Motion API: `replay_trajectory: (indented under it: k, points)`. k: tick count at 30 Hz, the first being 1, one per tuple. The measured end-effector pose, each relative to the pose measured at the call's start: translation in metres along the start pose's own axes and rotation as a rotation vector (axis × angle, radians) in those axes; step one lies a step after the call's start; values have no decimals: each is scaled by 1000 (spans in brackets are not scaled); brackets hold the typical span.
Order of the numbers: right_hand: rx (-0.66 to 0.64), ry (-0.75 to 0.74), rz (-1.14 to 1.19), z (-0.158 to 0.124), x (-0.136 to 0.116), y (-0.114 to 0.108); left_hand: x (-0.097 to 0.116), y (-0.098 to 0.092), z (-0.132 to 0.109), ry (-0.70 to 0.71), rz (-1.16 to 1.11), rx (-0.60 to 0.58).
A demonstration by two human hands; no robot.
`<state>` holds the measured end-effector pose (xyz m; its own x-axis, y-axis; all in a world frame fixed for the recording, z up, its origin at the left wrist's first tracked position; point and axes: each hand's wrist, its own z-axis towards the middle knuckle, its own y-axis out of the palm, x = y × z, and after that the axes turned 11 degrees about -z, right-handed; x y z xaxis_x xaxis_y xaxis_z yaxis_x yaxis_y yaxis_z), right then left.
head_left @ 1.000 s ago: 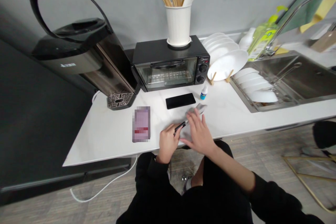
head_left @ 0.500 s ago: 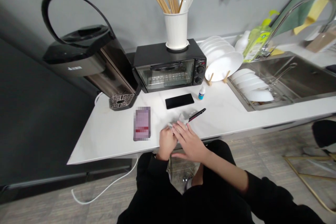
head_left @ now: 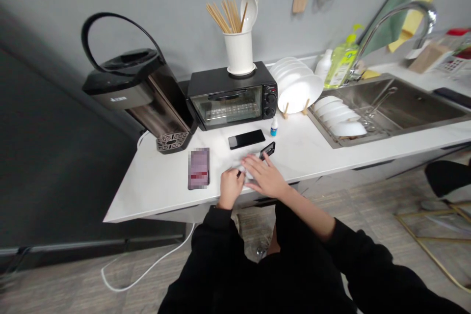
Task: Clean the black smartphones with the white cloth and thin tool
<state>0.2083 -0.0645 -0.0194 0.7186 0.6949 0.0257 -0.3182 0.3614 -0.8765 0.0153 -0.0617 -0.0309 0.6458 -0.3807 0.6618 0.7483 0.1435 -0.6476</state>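
Lying near the front edge of the white desk (head_left: 316, 153): 1 dark phone (head_left: 268, 149), slim, glossy, tilted, mostly covered by 1 pale cloth (head_left: 246, 168), soft and crumpled. Left hand (head_left: 230, 187): curled closed, pinching the phone's near end. Right hand (head_left: 267, 179): flat, fingers spread, pressing on the cloth. Bare desk lies open to the right, up to the steel sink (head_left: 405, 108). Behind, close: 1 black handset (head_left: 246, 139), 1 small dropper bottle (head_left: 274, 126), 1 black toaster oven (head_left: 231, 98). Left, near: 1 blurred handset (head_left: 199, 168).
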Motion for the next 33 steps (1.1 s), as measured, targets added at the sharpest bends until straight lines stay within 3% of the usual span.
replay_trajectory:
  k: [3, 5, 11, 14, 20, 24, 29, 31, 33]
  points:
    - [41, 216, -52, -5, 35, -8, 5, 1, -1, 5, -16, 12]
    - [50, 250, -44, -6, 40, -11, 9, 0, 0, 10, -26, 19]
    - [8, -36, 41, 1, -11, -4, 4, 1, 3, 14, 1, 50]
    - [-4, -131, 33, 2, -1, 0, -1, 3, 2, -4, 21, 72]
    - [93, 182, 11, -5, 58, -1, 9, 4, 0, -7, -14, 70]
    - [113, 257, 13, -4, 45, 0, 15, 3, 1, -18, -18, 75]
    - [9, 61, 60, 1, 5, 1, 12, 4, 3, -35, 16, 65]
    - [-22, -39, 70, 1, 9, 0, 12, 4, 3, -39, 31, 58]
    - [-9, -27, 48, 0, 27, -1, 13, 4, 3, -41, 40, 50]
